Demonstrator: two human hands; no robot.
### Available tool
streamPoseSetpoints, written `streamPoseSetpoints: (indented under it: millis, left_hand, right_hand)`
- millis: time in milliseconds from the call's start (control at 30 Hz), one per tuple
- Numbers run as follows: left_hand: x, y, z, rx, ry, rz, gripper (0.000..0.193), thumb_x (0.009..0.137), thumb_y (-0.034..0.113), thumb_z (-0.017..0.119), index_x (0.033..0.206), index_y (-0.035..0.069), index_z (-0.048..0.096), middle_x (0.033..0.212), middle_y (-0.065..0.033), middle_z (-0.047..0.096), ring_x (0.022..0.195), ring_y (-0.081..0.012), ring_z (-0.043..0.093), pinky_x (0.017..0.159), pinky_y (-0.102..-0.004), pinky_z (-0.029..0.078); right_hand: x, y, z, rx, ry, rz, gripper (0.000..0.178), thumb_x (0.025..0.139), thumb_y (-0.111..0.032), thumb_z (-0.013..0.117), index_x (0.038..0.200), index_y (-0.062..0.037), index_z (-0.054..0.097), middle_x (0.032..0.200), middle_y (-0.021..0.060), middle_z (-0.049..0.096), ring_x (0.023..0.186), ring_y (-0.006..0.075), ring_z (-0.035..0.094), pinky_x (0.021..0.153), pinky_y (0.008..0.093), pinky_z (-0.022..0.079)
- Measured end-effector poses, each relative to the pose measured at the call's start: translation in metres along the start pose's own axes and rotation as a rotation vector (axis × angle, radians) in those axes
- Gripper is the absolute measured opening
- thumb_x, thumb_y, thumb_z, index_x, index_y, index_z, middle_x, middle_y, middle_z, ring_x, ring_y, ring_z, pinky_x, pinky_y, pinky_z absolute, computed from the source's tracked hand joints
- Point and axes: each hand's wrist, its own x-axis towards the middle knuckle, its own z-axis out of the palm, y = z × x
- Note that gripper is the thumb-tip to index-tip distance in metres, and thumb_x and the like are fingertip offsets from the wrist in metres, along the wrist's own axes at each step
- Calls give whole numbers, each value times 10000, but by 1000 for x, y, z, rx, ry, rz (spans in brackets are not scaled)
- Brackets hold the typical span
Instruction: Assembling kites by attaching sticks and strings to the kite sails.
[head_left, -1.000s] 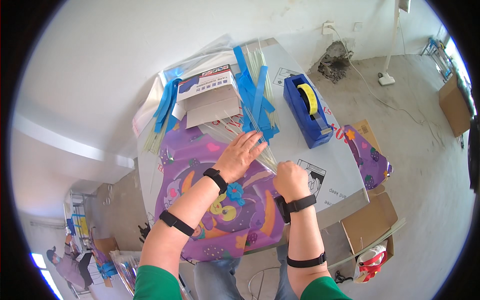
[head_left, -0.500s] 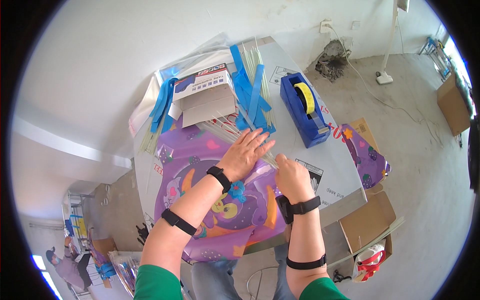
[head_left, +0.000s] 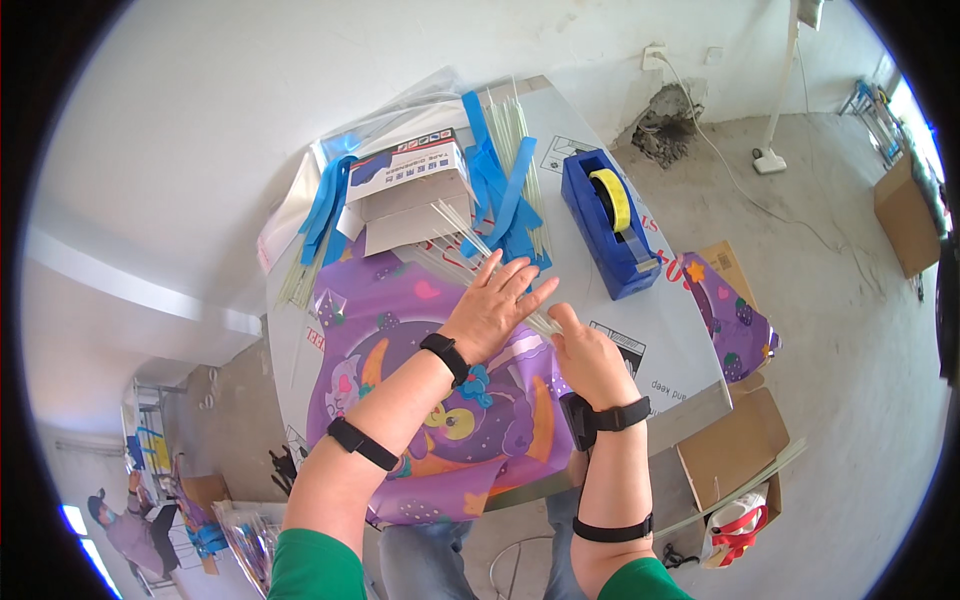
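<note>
My left hand (head_left: 496,303) lies flat, fingers spread, on a bundle of thin clear sticks (head_left: 462,244) that rests on the top edge of a purple cartoon-printed sheet (head_left: 400,360). My right hand (head_left: 583,349) pinches the near end of those sticks just right of the left hand. Both wrists carry black bands. The sheet covers the near part of a small grey table (head_left: 655,330).
A blue tape dispenser (head_left: 610,223) with a yellow roll stands to the right. A white and blue open box (head_left: 410,190), blue strips (head_left: 505,195) and more clear sticks lie behind. A cardboard box (head_left: 735,450) sits on the floor at right.
My left hand has slid slightly toward me over the sticks. The right hand stays at their near end. The view has shifted a little.
</note>
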Motion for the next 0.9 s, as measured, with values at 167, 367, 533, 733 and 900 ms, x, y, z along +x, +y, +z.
streamPoseSetpoints:
  millis: [167,367,533,733,900]
  left_hand:
    - [2,2,0,52,15,-6,580,852,73,502,1387,214,329,1308,-82,420,1309,-259,338,1119,-495,210]
    - [2,3,-1,32,98,-18,622,843,74,525,1403,221,298,1277,-89,422,1330,-266,304,1121,-516,188]
    - [0,3,2,24,66,-35,660,842,66,524,1420,233,253,1248,-87,438,1294,-264,345,1118,-531,177]
    - [-2,-2,12,21,89,20,616,850,72,519,1401,215,284,1170,-72,491,1201,-238,438,1105,-531,209]
    - [-3,-10,10,-9,196,68,555,848,81,524,1359,179,331,1040,-54,537,1122,-225,494,1087,-518,255]
  right_hand:
    - [1,5,3,36,29,-35,255,891,-87,503,1139,-85,448,832,237,624,809,427,596,670,496,459]
    - [4,3,2,72,33,-54,266,921,-155,473,1185,-136,443,771,225,622,755,409,607,631,493,466]
    - [4,3,2,112,-6,-13,290,925,-129,474,1215,-117,450,861,239,627,838,416,601,683,473,468]
    - [1,1,-4,74,-28,-43,352,863,-65,519,1206,-128,469,887,225,632,860,396,603,708,453,476]
    - [1,-1,-4,40,30,-104,405,809,-4,540,1187,-144,495,942,171,645,859,374,610,703,440,486]
